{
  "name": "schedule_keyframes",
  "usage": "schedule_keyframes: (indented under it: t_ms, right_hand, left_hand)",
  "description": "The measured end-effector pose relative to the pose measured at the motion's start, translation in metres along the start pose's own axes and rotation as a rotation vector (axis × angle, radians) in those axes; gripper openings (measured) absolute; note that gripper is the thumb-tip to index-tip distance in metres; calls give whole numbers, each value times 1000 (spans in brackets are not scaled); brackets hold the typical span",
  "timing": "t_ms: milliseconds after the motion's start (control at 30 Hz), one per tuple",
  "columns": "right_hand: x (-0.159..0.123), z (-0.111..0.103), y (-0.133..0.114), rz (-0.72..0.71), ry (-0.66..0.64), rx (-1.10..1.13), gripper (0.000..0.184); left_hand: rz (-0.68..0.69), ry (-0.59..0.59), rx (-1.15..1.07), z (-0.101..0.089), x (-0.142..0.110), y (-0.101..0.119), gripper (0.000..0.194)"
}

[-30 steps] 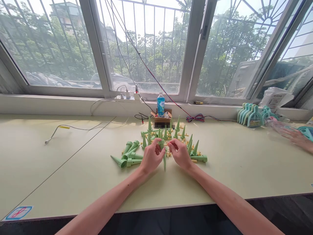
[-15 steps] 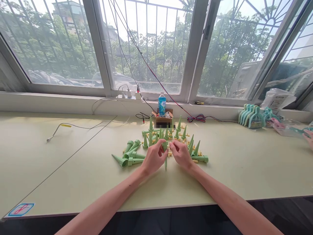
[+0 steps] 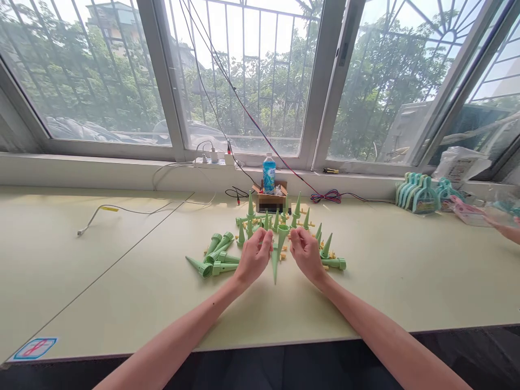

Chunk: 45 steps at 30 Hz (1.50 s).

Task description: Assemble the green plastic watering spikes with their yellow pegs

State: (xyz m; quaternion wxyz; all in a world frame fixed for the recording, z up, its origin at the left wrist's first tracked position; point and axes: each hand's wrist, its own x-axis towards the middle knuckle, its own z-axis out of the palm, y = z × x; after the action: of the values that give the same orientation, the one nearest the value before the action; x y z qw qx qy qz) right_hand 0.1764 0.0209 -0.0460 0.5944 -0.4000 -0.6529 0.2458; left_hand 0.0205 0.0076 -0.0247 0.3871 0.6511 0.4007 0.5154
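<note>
Between my two hands, a green plastic plant-watering spike point(image 3: 281, 238) is held tilted, its wide round mouth up. A narrow green point extends below it above the table. My left hand point(image 3: 255, 253) is closed, thumb and fingers pinched at the spike's left side. My right hand point(image 3: 305, 253) is also closed, with its fingertips pinched just right of the spike's mouth; what they hold is hidden. Around and behind the hands, several green spikes point(image 3: 326, 246) stand point-up, with small yellow valve pieces point(image 3: 283, 257) among them. Several more spikes point(image 3: 221, 254) lie in a pile left of my left hand.
A blue bottle point(image 3: 268, 173) stands in an open cardboard box point(image 3: 272, 201) by the window sill. Bundled cable point(image 3: 327, 196) lies to its right. Small teal hangers point(image 3: 418, 193) stand at the back right, where another person's hand point(image 3: 506, 230) is beside plastic packaging.
My hands have moved slightly apart, the right one to the right. The spike has turned, so its open mouth now shows between them. The other person's hand at the right has moved inward.
</note>
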Motion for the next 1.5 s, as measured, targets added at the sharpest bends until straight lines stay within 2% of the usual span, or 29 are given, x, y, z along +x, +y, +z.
schedule_keyframes:
  t_ms: [100, 200, 400, 600, 833, 1033, 1100, 1233, 1300, 1400, 1500]
  right_hand:
    - [-1, -1, 0, -45, -36, -9, 31]
    - [-3, -1, 1, -80, -88, -31, 29]
    - [-3, 0, 0, -87, -107, -40, 27]
    - [-3, 1, 3, -78, -112, -84, 32]
    - [-1, 1, 1, -98, -97, -179, 35]
    - [1, 2, 5, -72, -99, -182, 37]
    - [1, 2, 5, -58, -69, -161, 36]
    - [1, 2, 2, 1, 14, -102, 34]
    - [1, 1, 1, 17, 31, -76, 33]
    - [0, -1, 0, -9, 8, -61, 32]
    - [-2, 0, 1, -53, -59, -56, 29]
  left_hand:
    - [-174, -163, -149, -3, 1, 1, 60]
    - [-292, -288, -231, -4, 1, 1, 68]
    - [-326, -326, -303, -5, 1, -2, 64]
    - [-250, -301, -263, -8, 0, 0, 43]
    - [-114, -216, -87, -6, 0, -6, 39]
    - [179, -118, 233, -4, 0, -8, 24]
    - [199, -83, 264, -3, 0, -6, 23]
    - [102, -5, 196, -2, 1, -5, 29]
    - [15, -17, 138, -2, 1, -5, 39]
    - [-154, -150, 50, -3, 2, -6, 60]
    - [-283, -263, -55, -3, 2, -3, 65]
